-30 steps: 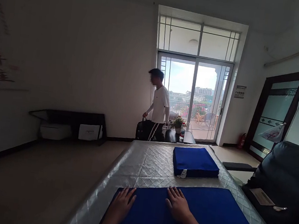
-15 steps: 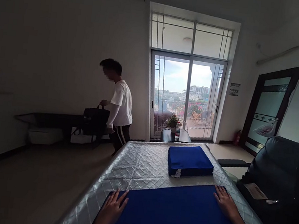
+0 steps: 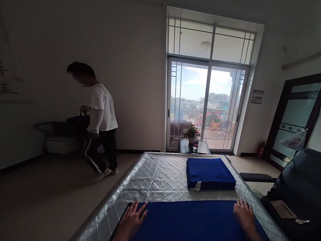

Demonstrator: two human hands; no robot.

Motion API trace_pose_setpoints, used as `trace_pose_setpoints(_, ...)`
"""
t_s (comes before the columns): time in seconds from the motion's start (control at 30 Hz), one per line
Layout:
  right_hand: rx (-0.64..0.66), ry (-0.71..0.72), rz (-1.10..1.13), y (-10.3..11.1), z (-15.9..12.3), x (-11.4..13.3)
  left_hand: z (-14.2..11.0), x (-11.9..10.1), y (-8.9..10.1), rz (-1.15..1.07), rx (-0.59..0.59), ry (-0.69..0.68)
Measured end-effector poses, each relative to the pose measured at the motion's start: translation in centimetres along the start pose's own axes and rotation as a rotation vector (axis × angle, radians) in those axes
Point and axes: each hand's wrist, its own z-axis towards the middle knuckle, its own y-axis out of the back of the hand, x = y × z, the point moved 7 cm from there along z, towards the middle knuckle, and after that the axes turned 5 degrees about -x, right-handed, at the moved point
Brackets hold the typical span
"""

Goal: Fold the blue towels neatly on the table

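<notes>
The fingers of the left hand (image 3: 131, 221) lay spread, thumb apart, across the far left corner of a wide, flat, dark-blue fabric sheet (image 3: 188, 232). The right hand (image 3: 244, 215) rested near the sheet's far right corner, its fingers slightly parted and reaching the far edge. Neither hand was closed around anything; both lay palm down.

The sheet stretched between the hands and out of view at the bottom, over a silver, diamond-patterned table cover (image 3: 142, 174). It looked light and thin, soft enough to bend yet firm enough to keep straight edges, and unlikely to break. The glossy cover might have let it slide, so a light press would have steadied it. The far corners seemed the best places to take hold, with thumb below and fingertips above, since a grip at the middle would probably have made it sag or crease.

Just beyond the far edge sat a neat, layered bright-blue fabric stack (image 3: 211, 170), a small white label (image 3: 198, 186) at its near side. To the right stood a padded black armchair (image 3: 301, 183). Farther off to the left, a person in a white T-shirt (image 3: 104, 106) leaned forward.
</notes>
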Motion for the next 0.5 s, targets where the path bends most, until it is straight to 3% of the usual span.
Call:
trace_pose_setpoints(0.07,0.039,0.061,0.027,-0.8,-0.2,4.2,-0.1,-0.1,0.3,-0.022,-0.001,0.022)
trace_pose_setpoints(0.13,0.099,0.180,0.102,-1.7,-1.6,10.3,-0.1,-0.2,0.5,-0.032,0.000,0.035)
trace_pose_setpoints(0.27,0.228,0.477,0.372,-2.6,-6.8,24.2,-0.3,-0.3,1.0,-0.031,-0.018,0.040)
trace_pose_setpoints(0.33,0.286,0.579,0.471,-2.7,-9.3,29.3,-0.3,-0.4,1.0,-0.029,-0.028,0.035)
trace_pose_setpoints(0.4,0.338,0.610,0.518,-2.9,-10.7,32.1,-0.3,-0.3,0.8,-0.026,-0.030,0.026)
trace_pose_setpoints(0.5,0.377,0.596,0.547,-3.0,-11.0,32.7,-0.3,0.0,0.0,-0.022,-0.026,0.012)
